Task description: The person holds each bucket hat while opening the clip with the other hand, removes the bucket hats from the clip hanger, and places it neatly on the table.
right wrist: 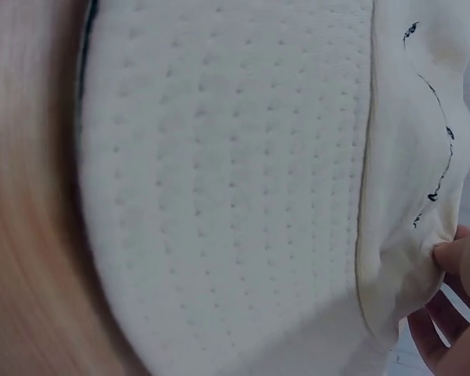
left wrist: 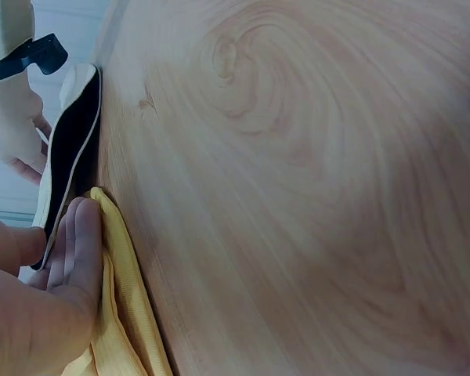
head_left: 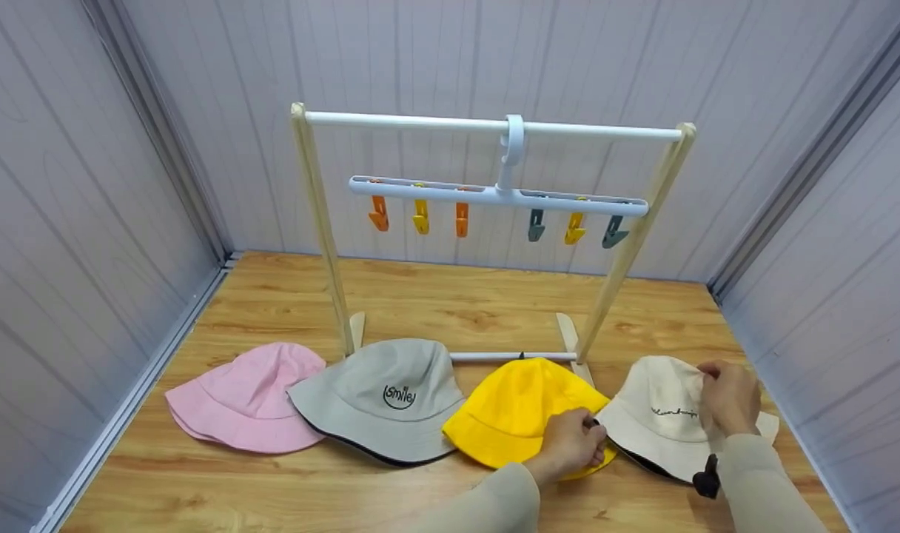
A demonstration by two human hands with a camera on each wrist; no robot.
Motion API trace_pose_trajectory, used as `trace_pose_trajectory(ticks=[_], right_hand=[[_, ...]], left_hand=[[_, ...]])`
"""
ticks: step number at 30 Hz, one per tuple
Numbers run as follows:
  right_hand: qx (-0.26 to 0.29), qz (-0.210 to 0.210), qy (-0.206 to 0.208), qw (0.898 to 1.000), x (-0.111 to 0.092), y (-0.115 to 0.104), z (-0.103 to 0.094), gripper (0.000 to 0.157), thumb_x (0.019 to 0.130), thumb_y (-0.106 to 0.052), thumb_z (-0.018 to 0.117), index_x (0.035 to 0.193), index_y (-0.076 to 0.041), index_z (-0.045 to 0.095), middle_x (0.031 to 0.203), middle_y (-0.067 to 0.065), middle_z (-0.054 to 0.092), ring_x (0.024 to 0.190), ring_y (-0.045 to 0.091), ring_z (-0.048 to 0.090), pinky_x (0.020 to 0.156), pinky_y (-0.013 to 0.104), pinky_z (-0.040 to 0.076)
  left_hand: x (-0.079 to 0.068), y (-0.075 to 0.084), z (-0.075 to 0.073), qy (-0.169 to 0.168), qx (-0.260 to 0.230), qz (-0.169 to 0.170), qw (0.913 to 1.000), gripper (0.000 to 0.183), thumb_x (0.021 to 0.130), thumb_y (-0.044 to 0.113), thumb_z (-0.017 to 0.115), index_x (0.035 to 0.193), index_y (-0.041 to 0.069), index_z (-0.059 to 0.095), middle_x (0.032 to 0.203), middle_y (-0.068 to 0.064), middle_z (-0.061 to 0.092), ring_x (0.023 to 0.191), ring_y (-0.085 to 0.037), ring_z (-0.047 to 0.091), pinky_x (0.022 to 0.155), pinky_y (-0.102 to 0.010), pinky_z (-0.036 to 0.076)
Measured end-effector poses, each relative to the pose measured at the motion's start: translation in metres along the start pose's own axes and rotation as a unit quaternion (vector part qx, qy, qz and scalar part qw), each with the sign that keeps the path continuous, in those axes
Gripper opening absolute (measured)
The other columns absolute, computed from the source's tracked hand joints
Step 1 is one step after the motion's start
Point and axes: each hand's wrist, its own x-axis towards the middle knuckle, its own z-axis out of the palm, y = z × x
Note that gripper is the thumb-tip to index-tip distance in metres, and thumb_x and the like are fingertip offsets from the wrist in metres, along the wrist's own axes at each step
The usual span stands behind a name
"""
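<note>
A cream bucket hat [head_left: 661, 400] with dark script on its crown and a black lining lies at the right of the row. My right hand [head_left: 731, 396] pinches the side of its crown, and the thumb digs into the cloth in the right wrist view. Between thumb and fingers, my left hand [left wrist: 51, 290] holds the near left edge of the same hat's brim. That hand lies over the yellow bucket hat [head_left: 520, 403] and hides part of its brim.
Left of the yellow hat lie a grey hat [head_left: 383, 392] with a smile print and a pink hat [head_left: 261, 400]. Behind them stands a wooden rack [head_left: 320, 229]. From its white bar hangs a hanger [head_left: 479, 195] with several coloured clips. Panel walls enclose the wooden table [head_left: 272, 496].
</note>
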Motion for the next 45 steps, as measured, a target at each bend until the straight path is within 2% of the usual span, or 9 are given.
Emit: trace_pose_trajectory(ticks=[12, 19, 24, 26, 29, 34, 38, 42, 45], right_hand=[[0.008, -0.005, -0.013, 1.0, 0.002, -0.002, 0.003, 0.026, 0.105, -0.004, 0.054, 0.121, 0.001, 0.074, 0.121, 0.03, 0.071, 0.106, 0.049, 0.065, 0.087, 0.058, 0.052], [0.006, -0.018, -0.009, 1.0, 0.005, -0.003, 0.003, 0.026, 0.105, -0.006, 0.055, 0.119, 0.002, 0.075, 0.113, 0.028, 0.073, 0.091, 0.04, 0.069, 0.071, 0.046, 0.053], [-0.005, -0.018, -0.036, 0.999, 0.01, -0.009, -0.002, 0.034, 0.106, -0.013, 0.052, 0.128, 0.0, 0.073, 0.121, 0.029, 0.07, 0.08, 0.031, 0.066, 0.065, 0.035, 0.048], [-0.007, -0.028, -0.046, 0.999, 0.01, -0.015, -0.006, 0.036, 0.106, -0.015, 0.051, 0.133, 0.001, 0.07, 0.128, 0.031, 0.067, 0.086, 0.037, 0.067, 0.064, 0.033, 0.048], [0.001, -0.057, -0.052, 0.997, 0.007, -0.023, -0.014, 0.038, 0.108, -0.015, 0.051, 0.137, 0.003, 0.066, 0.134, 0.035, 0.063, 0.098, 0.049, 0.065, 0.056, 0.031, 0.046], [0.021, -0.105, -0.053, 0.993, -0.005, -0.037, -0.027, 0.038, 0.107, -0.014, 0.057, 0.139, 0.005, 0.064, 0.119, 0.038, 0.067, 0.11, 0.057, 0.061, 0.04, 0.031, 0.038], [0.024, -0.144, -0.047, 0.988, -0.017, -0.048, -0.038, 0.037, 0.106, -0.014, 0.061, 0.138, 0.005, 0.065, 0.132, 0.037, 0.064, 0.123, 0.059, 0.058, 0.048, 0.032, 0.044], [0.032, -0.169, -0.043, 0.984, -0.03, -0.063, -0.048, 0.039, 0.106, -0.014, 0.063, 0.14, 0.005, 0.063, 0.138, 0.036, 0.061, 0.125, 0.059, 0.057, 0.074, 0.056, 0.058], [0.039, -0.182, -0.044, 0.982, -0.039, -0.073, -0.052, 0.042, 0.106, -0.016, 0.064, 0.142, 0.006, 0.06, 0.141, 0.036, 0.059, 0.127, 0.058, 0.055, 0.094, 0.072, 0.049]], left_hand=[[0.005, -0.005, 0.002, 0.009, 0.002, -0.014, 0.9999, 0.018, 0.104, 0.009, 0.068, 0.087, 0.012, 0.064, 0.073, -0.004, 0.067, 0.059, -0.015, 0.063, 0.058, -0.03, 0.06], [0.002, -0.005, 0.0, 0.003, -0.008, -0.004, 1.0, 0.016, 0.103, 0.008, 0.07, 0.088, 0.011, 0.065, 0.072, -0.005, 0.067, 0.057, -0.015, 0.063, 0.057, -0.03, 0.061], [-0.006, 0.005, -0.01, -0.009, -0.011, -0.023, 0.9996, 0.01, 0.105, 0.012, 0.068, 0.094, 0.011, 0.068, 0.079, -0.007, 0.07, 0.064, -0.016, 0.066, 0.065, -0.033, 0.063], [-0.008, 0.008, -0.018, -0.014, -0.005, -0.019, 0.9997, 0.006, 0.105, 0.013, 0.067, 0.1, 0.011, 0.069, 0.081, -0.007, 0.07, 0.067, -0.017, 0.067, 0.069, -0.035, 0.064], [-0.012, 0.012, -0.035, -0.023, 0.003, -0.01, 0.9997, 0.007, 0.106, 0.012, 0.066, 0.111, 0.009, 0.07, 0.084, -0.006, 0.07, 0.071, -0.018, 0.068, 0.073, -0.036, 0.064], [-0.019, 0.02, -0.074, -0.026, 0.024, 0.027, 0.999, 0.019, 0.106, 0.011, 0.065, 0.124, 0.008, 0.068, 0.088, -0.003, 0.07, 0.077, -0.018, 0.07, 0.074, -0.033, 0.063], [-0.024, 0.026, -0.116, -0.01, 0.051, 0.083, 0.9952, 0.025, 0.104, 0.01, 0.066, 0.129, 0.004, 0.066, 0.091, -0.004, 0.072, 0.081, -0.022, 0.073, 0.071, -0.029, 0.061], [-0.034, 0.03, -0.161, 0.02, 0.07, 0.116, 0.9906, 0.031, 0.105, 0.012, 0.064, 0.135, 0.004, 0.064, 0.101, -0.008, 0.074, 0.09, -0.022, 0.072, 0.075, -0.031, 0.06], [-0.045, 0.032, -0.196, 0.053, 0.101, 0.135, 0.9843, 0.033, 0.107, 0.015, 0.063, 0.138, 0.005, 0.064, 0.11, -0.009, 0.073, 0.099, -0.022, 0.07, 0.084, -0.038, 0.06]])
